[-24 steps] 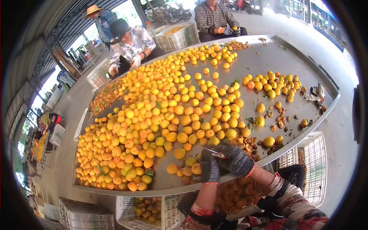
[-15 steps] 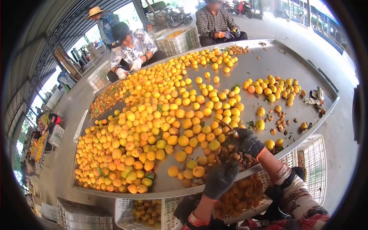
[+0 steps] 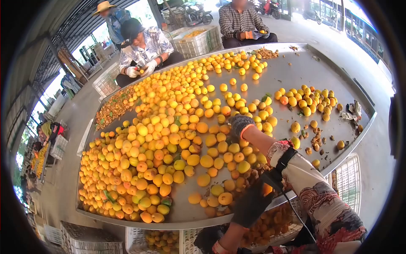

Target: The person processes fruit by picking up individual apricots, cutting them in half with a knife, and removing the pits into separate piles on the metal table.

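From my end I see the gloved right hand [image 3: 242, 124] stretched over the metal counter [image 3: 304, 70] among the yellow-orange fruits [image 3: 159, 155], its fingertips hidden, so I cannot tell whether that grip is wide, narrow or holding anything. The gloved left hand [image 3: 251, 205] is at the counter's near edge, with yellow showing just beside its fingers, and I cannot make out its grip either. The fruits lie heaped across the counter's left and middle, with a smaller cluster toward the right.

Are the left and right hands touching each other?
Apart: the head view shows a clear gap, with yellow fruit lying between the right hand and the left hand.
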`<state>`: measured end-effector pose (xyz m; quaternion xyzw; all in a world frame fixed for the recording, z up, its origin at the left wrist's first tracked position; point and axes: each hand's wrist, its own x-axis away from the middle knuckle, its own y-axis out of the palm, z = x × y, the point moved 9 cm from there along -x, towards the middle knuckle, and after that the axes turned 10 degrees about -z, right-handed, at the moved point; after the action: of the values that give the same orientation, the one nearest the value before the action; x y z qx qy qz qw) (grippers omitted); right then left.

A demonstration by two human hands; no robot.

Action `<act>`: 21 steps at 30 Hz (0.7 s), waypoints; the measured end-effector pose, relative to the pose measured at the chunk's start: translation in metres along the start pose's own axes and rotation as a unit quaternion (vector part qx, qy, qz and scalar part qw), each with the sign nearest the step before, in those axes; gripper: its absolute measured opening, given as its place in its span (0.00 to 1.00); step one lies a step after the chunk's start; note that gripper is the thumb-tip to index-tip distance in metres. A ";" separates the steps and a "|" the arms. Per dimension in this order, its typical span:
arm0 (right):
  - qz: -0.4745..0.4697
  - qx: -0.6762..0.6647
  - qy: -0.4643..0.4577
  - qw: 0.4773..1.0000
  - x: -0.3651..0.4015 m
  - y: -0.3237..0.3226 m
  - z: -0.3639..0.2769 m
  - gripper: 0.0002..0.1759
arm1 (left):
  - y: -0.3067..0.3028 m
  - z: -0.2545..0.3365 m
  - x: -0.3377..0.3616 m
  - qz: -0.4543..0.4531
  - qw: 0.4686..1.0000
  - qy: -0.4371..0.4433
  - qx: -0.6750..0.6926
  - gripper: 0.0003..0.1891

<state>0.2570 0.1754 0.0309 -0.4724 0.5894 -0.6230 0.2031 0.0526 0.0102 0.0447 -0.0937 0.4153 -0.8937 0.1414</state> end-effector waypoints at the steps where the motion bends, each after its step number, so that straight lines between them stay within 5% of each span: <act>1: 0.000 0.015 -0.007 1.000 0.003 -0.003 -0.002 0.25 | 0.003 0.001 -0.004 0.008 0.999 0.033 0.005 0.21; 3: 0.012 0.004 -0.035 0.999 0.010 -0.008 0.000 0.25 | 0.009 -0.001 -0.011 0.025 0.997 0.067 0.008 0.22; 5: 0.101 -0.158 -0.091 0.978 0.012 -0.012 0.013 0.30 | 0.011 0.000 -0.008 0.086 0.989 0.122 0.012 0.22; 9: 0.003 -0.605 -0.077 0.793 0.068 0.000 0.038 0.23 | 0.041 -0.013 -0.010 0.085 0.988 0.097 -0.088 0.21; 12: 0.047 -0.671 -0.104 0.732 0.130 -0.006 0.045 0.21 | 0.056 -0.009 -0.012 0.065 0.956 0.101 -0.267 0.15; 16: 0.029 -0.744 -0.099 0.661 0.184 0.000 0.057 0.19 | 0.024 0.018 -0.009 0.095 0.953 0.116 -0.264 0.11; 18: 0.021 -0.769 -0.111 0.630 0.207 0.005 0.059 0.19 | -0.011 0.019 0.002 0.185 0.975 0.113 -0.039 0.09; 19: 0.035 -0.759 -0.095 0.643 0.216 0.007 0.063 0.19 | -0.018 0.027 0.008 0.186 0.975 0.118 -0.041 0.09; 21: 0.002 -0.781 -0.130 0.611 0.230 0.013 0.059 0.20 | -0.012 0.047 0.014 0.063 0.978 0.191 0.056 0.15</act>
<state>0.1936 -0.0463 0.0910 -0.5271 0.8212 0.1408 -0.1670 0.0506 -0.0207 0.0852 0.1134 0.3887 -0.9064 0.1205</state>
